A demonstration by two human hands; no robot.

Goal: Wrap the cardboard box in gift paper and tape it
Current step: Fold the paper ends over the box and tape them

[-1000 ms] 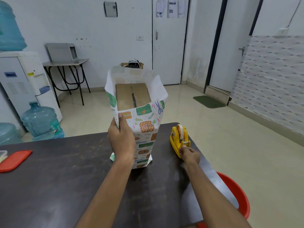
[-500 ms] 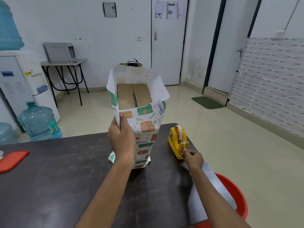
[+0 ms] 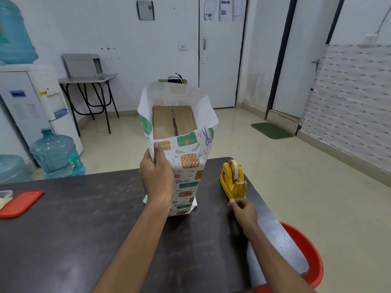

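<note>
A cardboard box (image 3: 174, 121) stands upright on the dark table (image 3: 63, 229), sleeved in patterned gift paper (image 3: 188, 166) whose top end stands open above the box. My left hand (image 3: 157, 176) grips the paper's left side and steadies the box. To the right sits a yellow tape dispenser (image 3: 233, 179). My right hand (image 3: 243, 211) is just in front of it, thumb and finger pinching what looks like the end of the clear tape; the strip itself is too faint to see.
A red lid (image 3: 21, 203) and part of a clear container lie at the table's left edge. A red plastic stool (image 3: 311, 259) stands below the table's right corner. Water bottles (image 3: 56, 153), a dispenser and a small side table stand by the far wall.
My right hand has drawn back from the dispenser's cutter toward me, fingers still pinched. My left hand and the wrapped box have stayed put.
</note>
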